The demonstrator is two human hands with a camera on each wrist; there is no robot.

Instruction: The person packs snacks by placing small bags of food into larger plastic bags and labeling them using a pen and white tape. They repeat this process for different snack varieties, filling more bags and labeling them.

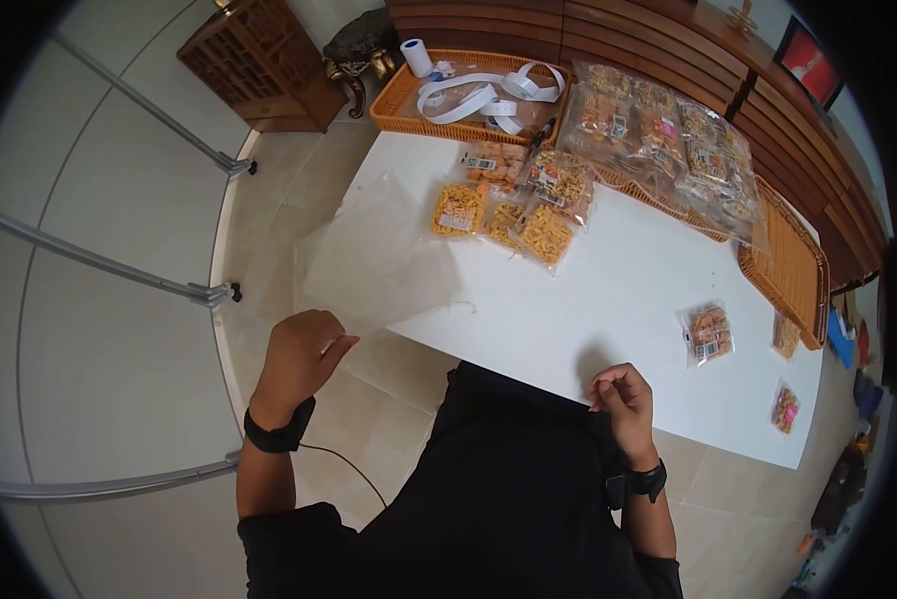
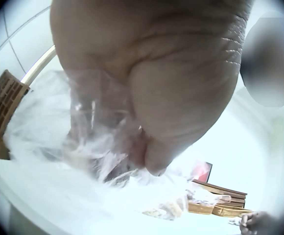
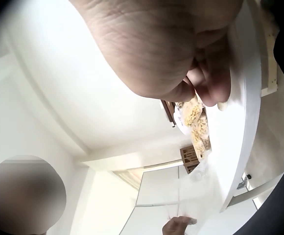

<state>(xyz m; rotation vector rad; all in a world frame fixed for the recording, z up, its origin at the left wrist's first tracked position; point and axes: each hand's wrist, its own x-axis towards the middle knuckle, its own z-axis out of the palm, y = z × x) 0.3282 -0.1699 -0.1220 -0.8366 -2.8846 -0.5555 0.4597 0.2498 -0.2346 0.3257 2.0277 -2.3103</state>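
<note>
My left hand (image 1: 303,357) is out past the left side of the white table (image 1: 618,299), pinching a large clear plastic bag (image 1: 378,270) between thumb and fingers. The bag spreads from the hand over the table's corner. In the left wrist view, crumpled clear film (image 2: 100,142) bunches behind the fingers. My right hand (image 1: 625,404) is at the table's near edge, its fingers loosely curled and nothing visible in them. Beyond the bag lies a cluster of packaged snacks, among them a yellow snack pack (image 1: 458,210) and a pack of yellow curls (image 1: 545,236).
A wicker tray (image 1: 393,108) at the back holds a white label roll (image 1: 417,58) and loose white strips. Large bags of snack packs (image 1: 658,130) stand at back right beside another wicker tray (image 1: 793,265). A brown snack pack (image 1: 709,334) and smaller packs lie on the right.
</note>
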